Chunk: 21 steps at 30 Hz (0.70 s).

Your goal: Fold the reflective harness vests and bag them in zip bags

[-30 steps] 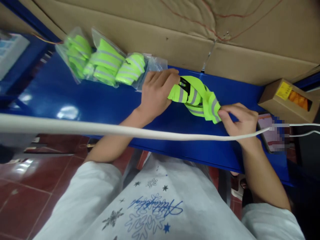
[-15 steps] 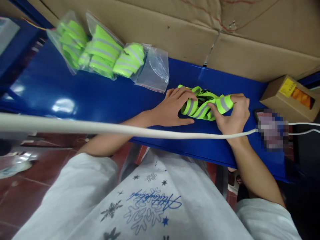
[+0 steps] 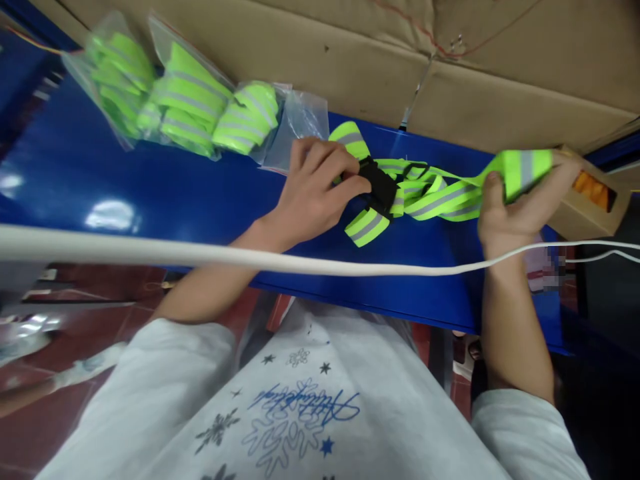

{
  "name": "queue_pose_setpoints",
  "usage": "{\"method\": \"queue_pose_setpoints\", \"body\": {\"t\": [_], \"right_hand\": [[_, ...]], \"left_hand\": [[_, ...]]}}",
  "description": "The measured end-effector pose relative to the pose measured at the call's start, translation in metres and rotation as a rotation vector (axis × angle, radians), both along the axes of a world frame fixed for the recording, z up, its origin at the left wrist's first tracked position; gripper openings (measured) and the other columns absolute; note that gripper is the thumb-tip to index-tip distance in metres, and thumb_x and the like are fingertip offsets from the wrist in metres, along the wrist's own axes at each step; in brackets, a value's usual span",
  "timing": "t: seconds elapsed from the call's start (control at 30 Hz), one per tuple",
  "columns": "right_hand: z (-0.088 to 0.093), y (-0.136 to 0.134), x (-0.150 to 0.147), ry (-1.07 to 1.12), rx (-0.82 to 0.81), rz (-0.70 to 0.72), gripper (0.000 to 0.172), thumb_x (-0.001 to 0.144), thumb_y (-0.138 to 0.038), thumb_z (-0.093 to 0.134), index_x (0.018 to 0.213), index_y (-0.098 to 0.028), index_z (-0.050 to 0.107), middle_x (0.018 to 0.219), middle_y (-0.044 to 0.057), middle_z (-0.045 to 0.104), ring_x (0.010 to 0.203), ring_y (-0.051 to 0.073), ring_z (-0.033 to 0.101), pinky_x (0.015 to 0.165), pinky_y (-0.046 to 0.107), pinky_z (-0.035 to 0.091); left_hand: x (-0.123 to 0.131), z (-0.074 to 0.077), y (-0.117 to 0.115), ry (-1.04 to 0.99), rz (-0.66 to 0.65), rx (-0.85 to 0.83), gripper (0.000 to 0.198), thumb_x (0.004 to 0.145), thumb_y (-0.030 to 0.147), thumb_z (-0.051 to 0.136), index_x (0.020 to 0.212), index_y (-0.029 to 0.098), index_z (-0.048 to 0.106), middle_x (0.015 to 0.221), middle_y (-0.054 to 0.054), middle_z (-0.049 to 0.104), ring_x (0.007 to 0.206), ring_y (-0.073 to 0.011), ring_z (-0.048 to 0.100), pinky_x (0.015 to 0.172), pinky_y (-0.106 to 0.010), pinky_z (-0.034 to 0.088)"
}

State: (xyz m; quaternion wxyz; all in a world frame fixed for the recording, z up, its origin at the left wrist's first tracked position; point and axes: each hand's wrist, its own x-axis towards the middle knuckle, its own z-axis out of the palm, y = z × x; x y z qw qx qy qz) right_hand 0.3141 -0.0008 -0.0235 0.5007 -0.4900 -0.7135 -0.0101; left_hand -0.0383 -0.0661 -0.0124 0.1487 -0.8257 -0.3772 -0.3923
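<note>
A neon-yellow reflective strap with a grey stripe lies stretched and twisted over the blue table. My left hand is closed on the black buckle of this strap, thumb and fingers at its left end. Loops of webbing stick out above and below the buckle. At the strap's right end, my right hand grips a folded band, with the thumb in front and the other fingers largely hidden behind it. A small black slider sits on the strap between my hands.
Three plastic bags with rolled yellow straps lie along the back left, beside a flat see-through bag. Cardboard lines the back. A small carton stands at the right. A white cable crosses in front. A gloved hand shows lower left.
My right hand has moved right and up, drawing the strap out longer. My left hand has shifted left, now holding the buckle, which shows plainly. Another person's gloved hand has appeared lower left.
</note>
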Motion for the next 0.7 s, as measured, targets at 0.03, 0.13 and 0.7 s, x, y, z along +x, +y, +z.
{"method": "queue_pose_setpoints", "body": {"t": [0.03,0.13,0.7], "right_hand": [[-0.001,0.004,0.003,-0.056,-0.005,-0.011,0.048,0.089,-0.047,0.076,0.122,-0.020,0.053,0.122,0.015,0.053,0.125,0.034,0.053,0.112,0.057,0.043],[0.003,-0.002,-0.005,-0.153,0.112,0.001,0.050,0.095,-0.047,0.074,0.135,-0.022,0.058,0.132,0.018,0.056,0.127,0.035,0.057,0.098,0.054,0.054],[-0.008,-0.070,-0.075,-0.389,-0.025,0.426,0.028,0.103,-0.040,0.068,0.129,-0.030,0.071,0.098,0.005,0.079,0.088,0.026,0.074,0.085,0.045,0.057]], "left_hand": [[-0.001,0.002,0.001,-0.032,-0.011,0.098,0.029,0.109,0.016,0.043,0.106,0.028,0.069,0.104,-0.007,0.068,0.109,-0.0259,0.061,0.092,-0.046,0.041],[0.000,0.002,0.002,-0.121,-0.028,0.243,0.018,0.104,0.014,0.051,0.100,0.026,0.063,0.097,-0.006,0.064,0.102,-0.0235,0.059,0.083,-0.041,0.041],[0.022,-0.005,-0.022,0.018,-0.075,-0.399,0.034,0.111,0.040,0.050,0.135,0.032,0.073,0.128,-0.010,0.072,0.122,-0.0267,0.068,0.101,-0.046,0.052]]}}
